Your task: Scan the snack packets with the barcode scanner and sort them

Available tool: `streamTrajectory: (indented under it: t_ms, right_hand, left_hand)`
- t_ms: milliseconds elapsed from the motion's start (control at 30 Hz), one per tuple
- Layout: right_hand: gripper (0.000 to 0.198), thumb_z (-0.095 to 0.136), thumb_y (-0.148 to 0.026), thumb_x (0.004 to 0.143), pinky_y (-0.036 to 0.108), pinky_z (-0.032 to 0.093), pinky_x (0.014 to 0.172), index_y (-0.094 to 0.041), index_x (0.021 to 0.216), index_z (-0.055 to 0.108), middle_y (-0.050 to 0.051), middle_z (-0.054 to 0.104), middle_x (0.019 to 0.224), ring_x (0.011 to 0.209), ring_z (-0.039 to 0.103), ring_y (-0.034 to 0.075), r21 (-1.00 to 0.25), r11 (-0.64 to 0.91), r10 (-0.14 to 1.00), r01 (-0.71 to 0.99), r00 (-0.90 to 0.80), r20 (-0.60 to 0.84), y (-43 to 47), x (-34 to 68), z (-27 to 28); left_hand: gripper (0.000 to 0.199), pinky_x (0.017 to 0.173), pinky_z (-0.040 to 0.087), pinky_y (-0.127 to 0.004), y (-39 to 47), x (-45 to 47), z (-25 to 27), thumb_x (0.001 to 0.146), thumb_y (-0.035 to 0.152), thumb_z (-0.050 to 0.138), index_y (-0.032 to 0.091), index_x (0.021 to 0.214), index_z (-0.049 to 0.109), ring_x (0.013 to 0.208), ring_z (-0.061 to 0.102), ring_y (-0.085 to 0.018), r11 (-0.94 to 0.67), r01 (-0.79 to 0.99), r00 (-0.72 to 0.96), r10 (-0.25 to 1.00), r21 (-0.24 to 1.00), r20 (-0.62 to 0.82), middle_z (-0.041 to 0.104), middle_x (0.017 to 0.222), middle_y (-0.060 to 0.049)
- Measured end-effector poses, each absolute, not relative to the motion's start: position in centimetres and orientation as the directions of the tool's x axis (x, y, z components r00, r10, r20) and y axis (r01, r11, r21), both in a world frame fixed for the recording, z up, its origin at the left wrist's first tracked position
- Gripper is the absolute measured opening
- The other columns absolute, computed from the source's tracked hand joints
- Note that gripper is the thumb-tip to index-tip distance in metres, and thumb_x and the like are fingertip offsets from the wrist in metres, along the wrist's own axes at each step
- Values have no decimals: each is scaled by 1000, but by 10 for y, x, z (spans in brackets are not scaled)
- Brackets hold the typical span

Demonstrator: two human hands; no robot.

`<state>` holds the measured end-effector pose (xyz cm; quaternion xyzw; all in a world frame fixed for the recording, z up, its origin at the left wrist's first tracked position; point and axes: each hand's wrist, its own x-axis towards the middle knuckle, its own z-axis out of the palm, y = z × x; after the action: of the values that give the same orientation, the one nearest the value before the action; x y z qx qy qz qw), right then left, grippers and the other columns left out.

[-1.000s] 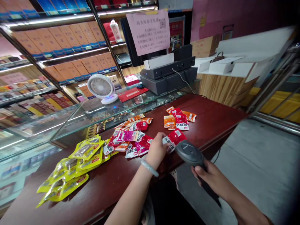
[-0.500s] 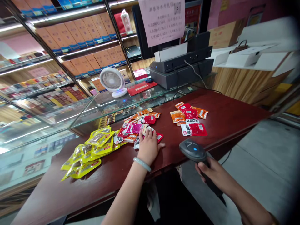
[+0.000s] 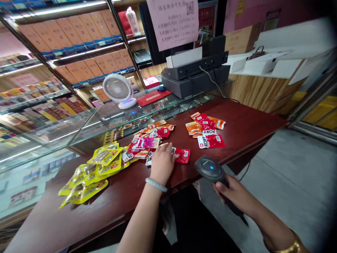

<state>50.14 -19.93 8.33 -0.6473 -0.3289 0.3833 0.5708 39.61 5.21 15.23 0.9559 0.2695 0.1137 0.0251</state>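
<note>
My left hand (image 3: 162, 160), with a pale bangle at the wrist, is at the front of the middle pile, its fingers and thumb closed on a red snack packet (image 3: 183, 156). The packet's left part is hidden under the hand. Beside it lie a purple packet (image 3: 147, 142) and orange packets (image 3: 157, 124). My right hand (image 3: 229, 193) grips a dark handheld barcode scanner (image 3: 210, 168) by its handle, a blue light glowing on top. The scanner's head points toward the table's front edge.
Yellow packets (image 3: 105, 170) are heaped left of the middle pile. Further right on the dark red table (image 3: 252, 121) lies another group with a red packet (image 3: 212, 141). Behind are a glass display case, a white fan (image 3: 118, 88) and a black cash drawer (image 3: 195, 82).
My left thumb has come in over the red packet, which now sticks out further to the right of the pile. My right hand still holds the scanner. The camera's view has shifted slightly.
</note>
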Motion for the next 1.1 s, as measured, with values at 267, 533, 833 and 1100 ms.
streamTrajectory:
  t_ms: [267, 533, 833, 1100]
  right_hand:
    - [50, 57, -69, 86, 24, 41, 47, -20, 88, 50, -4, 51, 64, 48, 50, 11, -992, -127, 870, 11, 481, -106, -194, 499, 87]
    - [50, 57, -68, 87, 24, 42, 46, -19, 92, 51, -4, 52, 63, 47, 52, 12, -993, -121, 857, -6, 505, -107, -192, 497, 92]
    - [50, 57, -70, 86, 25, 42, 49, -20, 90, 49, -4, 52, 65, 50, 49, 11, -995, -99, 837, -28, 538, -99, -199, 506, 91]
    - [54, 55, -74, 85, 26, 42, 49, -21, 79, 48, -4, 49, 61, 51, 49, 13, -989, -147, 812, -19, 568, -131, -207, 509, 87]
  left_hand:
    - [85, 102, 41, -46, 56, 395, 134, 76, 42, 77, 16, 148, 40, 124, 53, -35, -838, 541, 821, 544, 65, 177, 62, 130, -17]
    - [53, 91, 49, -41, 51, 390, 131, 80, 25, 73, 16, 127, 50, 108, 62, -30, -848, 473, 788, 528, 238, 315, 64, 114, -14]
    - [50, 73, 52, -31, 44, 435, 134, 76, 27, 77, 20, 119, 51, 78, 68, -20, -598, 400, 740, 658, 695, 141, 69, 91, -4]
    - [75, 91, 49, -34, 25, 512, 149, 76, 37, 79, 16, 140, 44, 108, 65, -25, -696, 281, 816, 535, 661, 217, 66, 123, -16]
